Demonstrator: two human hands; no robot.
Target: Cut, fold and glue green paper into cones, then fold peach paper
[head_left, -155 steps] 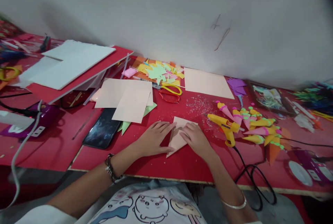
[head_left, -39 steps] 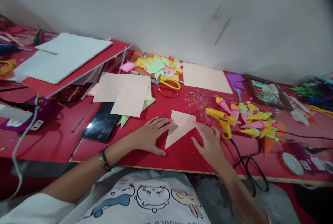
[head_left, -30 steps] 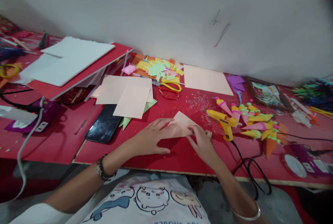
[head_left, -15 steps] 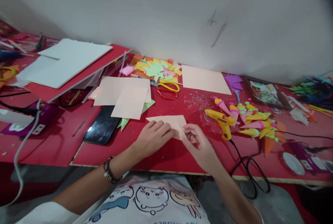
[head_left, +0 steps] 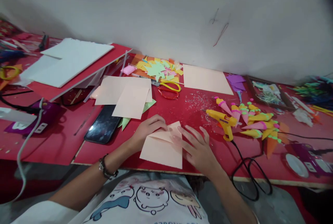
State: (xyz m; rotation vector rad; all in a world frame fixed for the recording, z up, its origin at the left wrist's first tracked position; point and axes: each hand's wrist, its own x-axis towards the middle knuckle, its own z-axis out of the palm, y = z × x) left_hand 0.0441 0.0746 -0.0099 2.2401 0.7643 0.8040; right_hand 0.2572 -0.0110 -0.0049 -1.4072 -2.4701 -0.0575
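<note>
A sheet of pale peach paper (head_left: 162,151) with a crease across its upper part lies at the table's front edge, opened out. My left hand (head_left: 147,132) is at its upper left edge, fingers bent together over the paper. On the right side, my right hand (head_left: 196,146) has its fingers spread, the tips touching the paper's edge. Left of my hands, more peach pieces (head_left: 130,102) overlap a black phone (head_left: 102,127) and a green paper piece (head_left: 125,122).
A yellow glue gun (head_left: 223,121) lies to the right, beside several small paper cones (head_left: 249,118). Behind are yellow-handled scissors (head_left: 169,86), paper scraps (head_left: 157,68) and a peach sheet (head_left: 206,78). White boards (head_left: 70,61) are at left; a purple power strip (head_left: 309,158) is at right.
The folded paper has been opened out and now reaches nearer to me. My right hand has gone from pinching its edge to spread fingers; my left hand has shifted slightly left.
</note>
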